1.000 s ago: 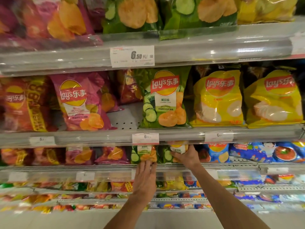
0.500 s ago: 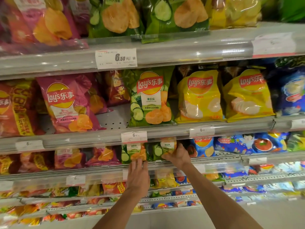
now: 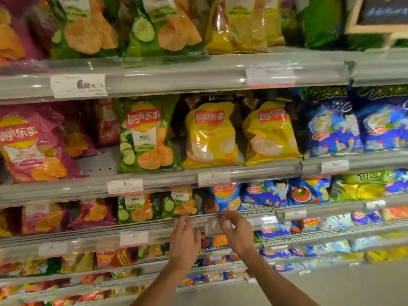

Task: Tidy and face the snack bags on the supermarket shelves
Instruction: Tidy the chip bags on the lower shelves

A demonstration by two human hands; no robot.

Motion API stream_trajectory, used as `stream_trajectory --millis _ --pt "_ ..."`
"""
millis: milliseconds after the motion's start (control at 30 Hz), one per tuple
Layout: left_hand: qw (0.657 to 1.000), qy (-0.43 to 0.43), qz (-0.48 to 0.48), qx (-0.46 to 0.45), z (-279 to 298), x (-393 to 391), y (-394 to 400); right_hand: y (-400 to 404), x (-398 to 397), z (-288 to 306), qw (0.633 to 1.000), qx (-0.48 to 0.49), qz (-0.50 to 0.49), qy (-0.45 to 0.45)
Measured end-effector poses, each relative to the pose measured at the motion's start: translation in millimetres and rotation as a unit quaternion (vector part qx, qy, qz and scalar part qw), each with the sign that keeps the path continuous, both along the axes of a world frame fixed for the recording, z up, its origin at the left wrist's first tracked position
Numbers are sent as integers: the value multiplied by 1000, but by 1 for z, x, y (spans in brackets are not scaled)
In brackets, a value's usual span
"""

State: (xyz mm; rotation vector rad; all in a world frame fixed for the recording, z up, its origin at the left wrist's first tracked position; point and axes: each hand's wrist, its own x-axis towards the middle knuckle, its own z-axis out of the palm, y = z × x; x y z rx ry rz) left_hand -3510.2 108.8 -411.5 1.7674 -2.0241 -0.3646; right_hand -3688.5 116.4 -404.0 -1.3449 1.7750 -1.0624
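Light, air-puffed, crinkly and slippery by the look of the film, contents fragile; best taken by the side seams or top crimp with a soft pinch, never squeezed across the middle. On the third shelf from the top: left green cucumber bag (image 3: 135, 209) upright and facing out, right green cucumber bag (image 3: 180, 204) just beside it, then a blue bag (image 3: 225, 198) leaning behind the shelf rail (image 3: 209, 219). Left hand (image 3: 184, 241) just below the right green bag, fingers straight and spread, holding nothing, tips at the rail. Right hand (image 3: 239, 234) below the blue bag, fingers loosely fanned and blurred, empty too, near the rail but apart from any bag
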Motion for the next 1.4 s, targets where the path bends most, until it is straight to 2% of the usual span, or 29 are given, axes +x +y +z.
stream_trajectory --millis 167,300,533,733,833,1100,1267,1400 --pt "977 208 34 0 7 -110 3 8 -109 1 993 -4 -90 -83" --pt "956 276 92 43 14 -186 0 9 -203 -3 985 1 -150 -84" --pt "951 269 153 18 18 -253 -12 4 -316 -7 978 -17 -207 -17" --pt "933 309 177 57 21 -264 -29 -20 -357 -3 992 19 -120 21" --pt "926 332 165 74 27 -263 -45 -40 -364 3 998 30 -63 5" --pt "936 306 90 149 15 -244 -102 -89 -375 0 996 77 26 -21" --pt "921 348 62 165 -2 -247 -127 -107 -381 -13 995 77 51 -35" --pt "906 358 79 211 -13 -250 -135 -112 -379 -21 995 73 22 -66"
